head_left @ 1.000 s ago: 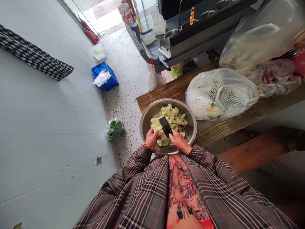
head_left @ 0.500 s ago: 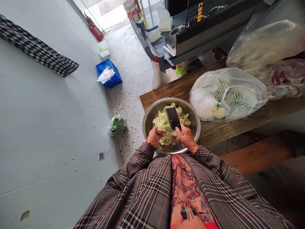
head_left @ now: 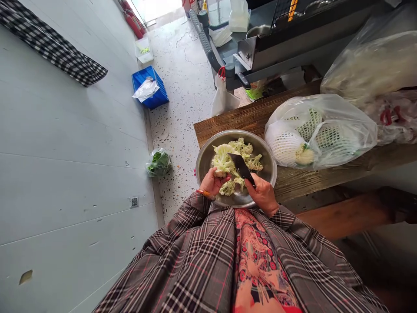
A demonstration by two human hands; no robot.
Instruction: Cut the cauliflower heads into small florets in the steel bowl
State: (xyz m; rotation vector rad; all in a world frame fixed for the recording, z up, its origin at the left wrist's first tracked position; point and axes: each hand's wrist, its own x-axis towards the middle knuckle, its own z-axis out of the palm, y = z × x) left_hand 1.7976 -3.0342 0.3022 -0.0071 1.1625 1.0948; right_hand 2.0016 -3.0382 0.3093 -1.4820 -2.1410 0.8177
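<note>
A steel bowl (head_left: 203, 163) stands at the left end of a wooden bench. Over its left part my left hand (head_left: 213, 181) is closed on a large pale cauliflower piece (head_left: 223, 157) by its stem side. My right hand (head_left: 261, 191) grips a dark, wide-bladed knife (head_left: 241, 167), its blade slanting up and left against the right side of that piece. Smaller cauliflower florets (head_left: 253, 162) lie in the bowl, to the right of the blade and below it.
Right of the bowl, a clear plastic bag (head_left: 345, 130) holds net-wrapped cauliflowers. Further right are more bags (head_left: 374, 65). A dark cart (head_left: 228, 80) stands beyond the bench. On the floor at left are a blue crate (head_left: 154, 98) and a bag of greens (head_left: 159, 162).
The knife blade has tilted from broad side up to a steeper, narrower angle, and my right hand has shifted slightly right and down. The view has moved a little.
</note>
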